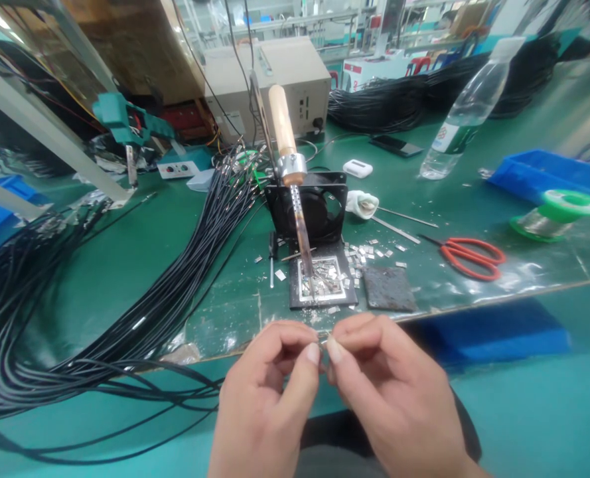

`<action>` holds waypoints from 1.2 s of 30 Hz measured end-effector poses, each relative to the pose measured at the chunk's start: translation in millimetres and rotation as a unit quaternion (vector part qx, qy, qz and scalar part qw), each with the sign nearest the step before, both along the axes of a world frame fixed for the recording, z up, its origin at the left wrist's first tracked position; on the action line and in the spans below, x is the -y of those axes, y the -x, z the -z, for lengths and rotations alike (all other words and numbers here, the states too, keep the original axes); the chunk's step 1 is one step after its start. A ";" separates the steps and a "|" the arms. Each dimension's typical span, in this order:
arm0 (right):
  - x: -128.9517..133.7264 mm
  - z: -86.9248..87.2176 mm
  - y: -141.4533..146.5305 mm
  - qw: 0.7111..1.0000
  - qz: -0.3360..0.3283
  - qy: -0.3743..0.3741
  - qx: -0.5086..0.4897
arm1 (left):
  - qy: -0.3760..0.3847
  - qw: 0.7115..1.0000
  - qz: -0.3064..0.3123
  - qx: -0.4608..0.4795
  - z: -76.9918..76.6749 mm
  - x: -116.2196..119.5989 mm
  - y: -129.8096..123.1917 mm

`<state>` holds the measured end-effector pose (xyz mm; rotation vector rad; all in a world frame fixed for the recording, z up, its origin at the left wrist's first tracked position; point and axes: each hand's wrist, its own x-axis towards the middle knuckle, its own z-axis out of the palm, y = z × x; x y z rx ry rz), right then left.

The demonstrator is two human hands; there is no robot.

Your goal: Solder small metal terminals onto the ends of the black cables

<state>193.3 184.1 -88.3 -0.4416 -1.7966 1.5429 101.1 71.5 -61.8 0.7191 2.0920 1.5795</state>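
My left hand (279,385) and my right hand (387,385) meet in front of the bench edge, thumbs and forefingers pinched almost tip to tip. Something small and thin shows between the fingertips, too little of it to name. Just beyond them lies a black plate with a white-framed tray (302,297) of small metal pieces. A soldering iron (299,219) with a wooden handle points down over that tray, held on a stand. Loose metal pieces (369,252) are scattered beside it, near a dark square pad (389,289). Black cables (175,292) run up to my left wrist.
A black fan (275,212) stands behind the iron. Orange-handled scissors (474,255), a solder spool (543,222), a blue tray (548,172) and a water bottle (454,139) are on the right. A small screwdriver (272,255) lies left of the plate; a beige machine (275,86) stands behind.
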 end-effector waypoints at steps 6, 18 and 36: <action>-1.5 -1.1 2.1 0.999 0.000 0.034 0.004 | -0.004 1.000 0.001 0.021 -1.1 -1.1 1.5; -1.1 -1.1 2.7 0.998 0.003 0.061 0.011 | 0.008 0.998 0.017 0.068 1.1 -1.3 0.0; -3.1 -9.2 5.3 0.993 -0.009 0.117 0.027 | 0.016 0.998 0.009 0.064 0.0 -1.6 3.5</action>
